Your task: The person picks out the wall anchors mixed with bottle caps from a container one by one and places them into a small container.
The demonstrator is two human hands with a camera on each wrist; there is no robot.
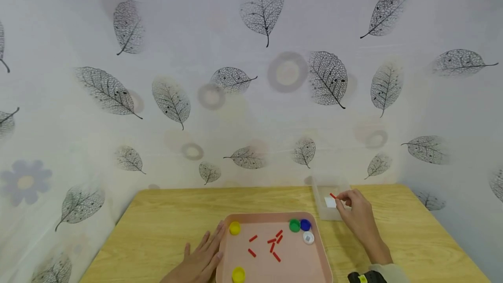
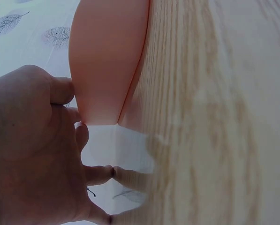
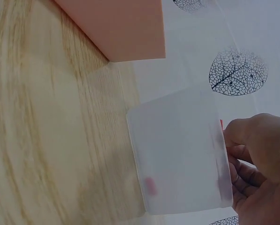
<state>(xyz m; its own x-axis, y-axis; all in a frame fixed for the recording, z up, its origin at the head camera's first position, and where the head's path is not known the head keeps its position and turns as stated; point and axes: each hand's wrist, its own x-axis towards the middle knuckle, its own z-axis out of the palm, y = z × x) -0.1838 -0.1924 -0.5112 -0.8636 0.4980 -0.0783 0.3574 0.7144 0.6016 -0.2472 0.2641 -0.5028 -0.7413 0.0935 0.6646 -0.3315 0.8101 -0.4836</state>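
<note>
My right hand (image 1: 359,217) pinches a small red stick (image 1: 332,195) between thumb and fingertips, over the opening of a translucent plastic box (image 1: 329,216). In the right wrist view only a red tip (image 3: 221,123) shows past the box wall, next to my thumb. My left hand (image 1: 202,257) lies with fingers extended along the left rim of a pink tray (image 1: 267,218). From the left wrist, fingers touch the tray's outer wall (image 2: 107,61). Several red sticks (image 1: 272,247) lie scattered in the tray's middle.
Two yellow round caps (image 1: 234,228) sit at the tray's left side. Green (image 1: 294,225), blue (image 1: 305,225) and white (image 1: 308,237) caps cluster at its upper right. A white piece (image 1: 330,202) shows in the box. Behind the wooden table (image 1: 177,204) hangs a leaf-patterned sheet.
</note>
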